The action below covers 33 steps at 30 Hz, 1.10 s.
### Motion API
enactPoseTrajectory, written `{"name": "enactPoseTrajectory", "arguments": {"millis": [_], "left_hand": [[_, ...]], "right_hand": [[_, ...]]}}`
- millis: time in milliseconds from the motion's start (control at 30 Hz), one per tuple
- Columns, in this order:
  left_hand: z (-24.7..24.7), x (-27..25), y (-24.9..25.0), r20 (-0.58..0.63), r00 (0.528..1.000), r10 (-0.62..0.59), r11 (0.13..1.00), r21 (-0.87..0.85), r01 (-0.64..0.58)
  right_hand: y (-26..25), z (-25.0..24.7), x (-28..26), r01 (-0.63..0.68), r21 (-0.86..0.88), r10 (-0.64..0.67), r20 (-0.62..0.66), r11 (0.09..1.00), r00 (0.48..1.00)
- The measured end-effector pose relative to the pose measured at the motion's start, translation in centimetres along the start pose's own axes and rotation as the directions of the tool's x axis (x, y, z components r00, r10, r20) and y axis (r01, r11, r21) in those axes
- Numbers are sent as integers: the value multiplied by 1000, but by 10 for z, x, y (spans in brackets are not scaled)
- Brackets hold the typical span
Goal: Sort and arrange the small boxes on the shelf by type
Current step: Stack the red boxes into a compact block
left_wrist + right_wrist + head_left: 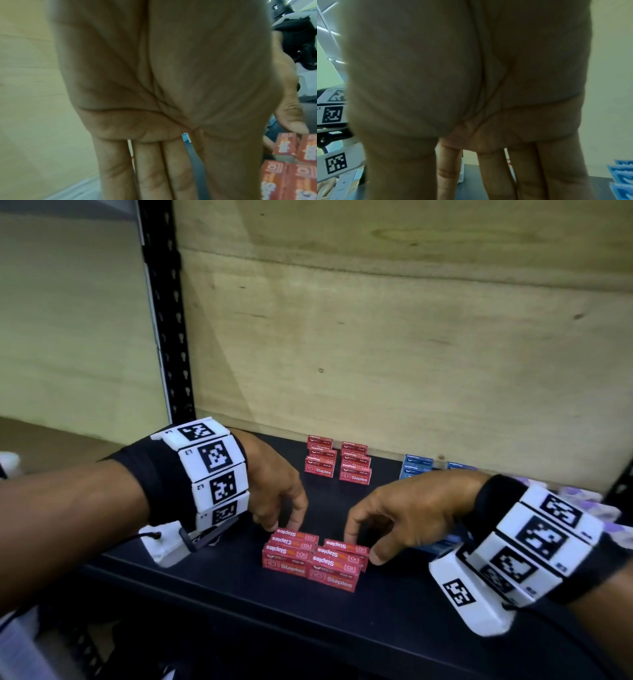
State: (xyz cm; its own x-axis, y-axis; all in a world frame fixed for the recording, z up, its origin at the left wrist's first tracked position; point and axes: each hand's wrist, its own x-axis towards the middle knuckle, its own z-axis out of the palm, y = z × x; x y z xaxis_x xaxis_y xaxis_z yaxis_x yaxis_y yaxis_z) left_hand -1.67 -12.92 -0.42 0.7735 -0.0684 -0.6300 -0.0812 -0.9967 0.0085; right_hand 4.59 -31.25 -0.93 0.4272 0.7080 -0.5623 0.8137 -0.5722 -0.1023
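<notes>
A group of red staples boxes sits in two short stacks near the front of the black shelf. My left hand reaches down, its straight fingers touching the back of the left stack, and the red boxes lie beside my thumb. My right hand brackets the right stack, forefinger at its back and thumb at its right end. A second group of red boxes stands at the back. Blue boxes stand right of them, with more blue boxes beside my right fingers.
A plywood back wall closes the shelf behind. A black perforated upright stands at the left. Pale purple packets lie at the far right. Bare shelf shows between the two red groups.
</notes>
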Motion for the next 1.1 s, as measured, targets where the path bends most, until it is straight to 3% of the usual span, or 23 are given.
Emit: {"name": "enactPoseTrajectory", "arguments": {"millis": [367, 600, 767, 1100], "left_hand": [[0, 0, -1, -27, 1000, -7, 1000, -8, 7], [5, -11, -1, 29, 997, -75, 996, -43, 76], [9, -12, 1, 74, 986, -150, 988, -29, 152], [24, -11, 5, 22, 994, -107, 984, -144, 109]], "right_hand": [[-6, -1, 1, -29, -65, 28, -8, 997, 1000], [-5, -2, -5, -99, 58, 101, -32, 993, 994], [-11, 3, -2, -124, 65, 121, 53, 990, 991], [-25, 17, -3, -69, 42, 70, -42, 997, 997]]}}
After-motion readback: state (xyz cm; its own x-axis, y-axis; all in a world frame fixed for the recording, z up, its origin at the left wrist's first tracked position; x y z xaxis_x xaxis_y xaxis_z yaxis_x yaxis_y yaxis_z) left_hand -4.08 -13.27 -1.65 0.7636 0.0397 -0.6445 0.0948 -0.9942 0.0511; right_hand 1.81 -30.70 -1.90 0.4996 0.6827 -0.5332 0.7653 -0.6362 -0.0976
